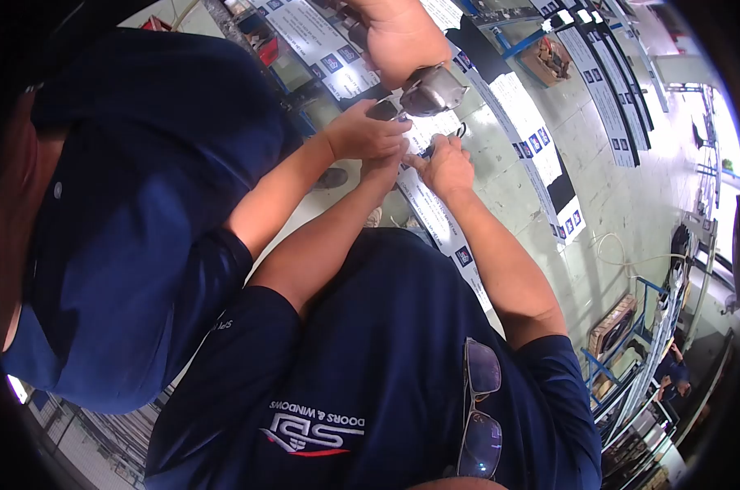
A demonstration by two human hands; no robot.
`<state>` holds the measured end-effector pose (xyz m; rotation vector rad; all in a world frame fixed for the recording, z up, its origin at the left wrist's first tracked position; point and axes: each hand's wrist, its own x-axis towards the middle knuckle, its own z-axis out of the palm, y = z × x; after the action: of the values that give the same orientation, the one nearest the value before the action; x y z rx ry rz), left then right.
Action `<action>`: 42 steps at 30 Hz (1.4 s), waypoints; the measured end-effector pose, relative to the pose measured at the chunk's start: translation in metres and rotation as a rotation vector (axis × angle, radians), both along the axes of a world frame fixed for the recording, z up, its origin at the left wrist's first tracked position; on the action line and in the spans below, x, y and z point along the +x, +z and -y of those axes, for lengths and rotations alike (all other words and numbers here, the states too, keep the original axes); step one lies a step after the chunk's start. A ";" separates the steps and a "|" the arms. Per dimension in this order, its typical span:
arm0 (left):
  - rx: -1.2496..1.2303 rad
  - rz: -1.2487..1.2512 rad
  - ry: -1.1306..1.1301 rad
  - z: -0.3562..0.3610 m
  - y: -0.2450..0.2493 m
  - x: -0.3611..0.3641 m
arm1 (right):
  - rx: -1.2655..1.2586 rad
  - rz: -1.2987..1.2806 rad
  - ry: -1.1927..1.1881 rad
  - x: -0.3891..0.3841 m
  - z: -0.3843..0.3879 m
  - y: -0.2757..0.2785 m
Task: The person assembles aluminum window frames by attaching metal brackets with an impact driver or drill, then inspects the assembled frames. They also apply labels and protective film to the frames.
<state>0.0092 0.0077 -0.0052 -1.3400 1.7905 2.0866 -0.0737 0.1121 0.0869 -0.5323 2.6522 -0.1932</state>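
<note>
From my seat, I see both of my hands brought together over a long printed strip [441, 222], just below a metal-bodied tool [432, 91] that a co-worker's upper hand [403, 51] reaches toward from the far side. My left hand [381, 166] comes in low, its fingers drawn in and partly covered by the co-worker's nearer hand [362, 133], so I cannot tell how far it is open or whether it has hold of anything. That nearer hand has a dark piece [381, 110] at its fingers, close by the tool. My right hand [450, 169] is partly open, fingers bent and thumb side toward my left; it is at the strip, but I cannot make out whether it grips the edge or a small dark part [428, 151] beside its fingertips. A black loop [461, 130] shows just beyond those fingers. I judge this as close, shared handwork at one spot on the strip, and from here any move of mine calls for steady fingers, small adjustments and clearance from the tool and the co-worker. Off to my right, another row of printed strips [523, 133] lies apart, above the pale floor [607, 192].
</note>
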 end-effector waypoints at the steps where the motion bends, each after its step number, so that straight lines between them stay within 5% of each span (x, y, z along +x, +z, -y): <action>1: 0.009 0.002 0.009 -0.002 0.000 0.000 | 0.005 0.000 0.007 0.000 0.000 -0.001; 33: 0.146 0.056 0.092 -0.029 0.019 -0.005 | 0.052 0.022 0.011 -0.002 0.001 -0.002; 42: 0.021 -0.072 0.044 -0.001 -0.028 -0.002 | 0.036 0.022 0.002 -0.001 0.001 0.001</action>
<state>0.0069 0.0091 -0.0337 -1.3277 1.7758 2.1973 -0.0742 0.1108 0.0878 -0.5184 2.6284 -0.1498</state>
